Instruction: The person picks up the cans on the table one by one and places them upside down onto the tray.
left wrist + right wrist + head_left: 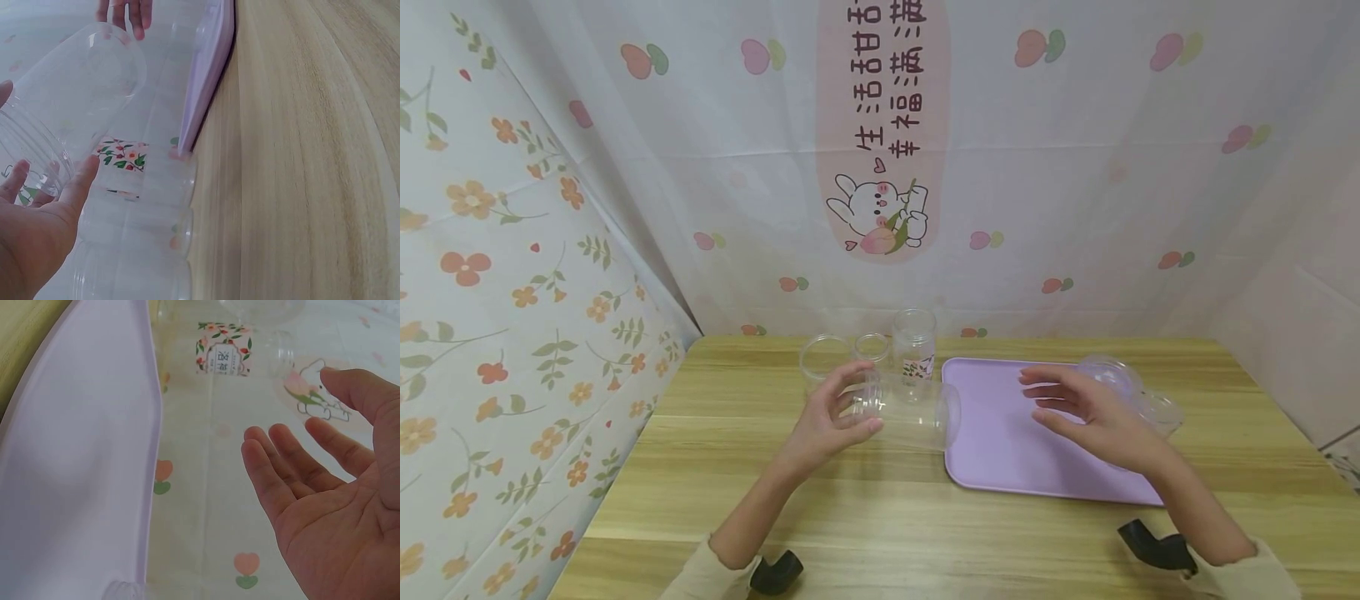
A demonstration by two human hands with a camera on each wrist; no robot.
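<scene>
A clear plastic jar (917, 417) lies sideways in the air above the table, its ridged mouth toward the left. My left hand (827, 421) grips it around that mouth end, thumb on the near side and fingers on the far side. In the left wrist view the jar (81, 81) tilts with its base pointing up and away. Over the lilac tray (992, 454), my right hand (1093, 417) hovers with loosely bent fingers and nothing in it. Its palm (337, 537) faces the jar across a gap.
Behind the held jar stand a clear jar with a floral label (917, 367) and two more clear jars, one small (872, 346) and one wider (825, 354). Clear rounded plastic pieces (1159, 410) lie at the tray's right end. A patterned curtain (1060, 208) closes off the table's back.
</scene>
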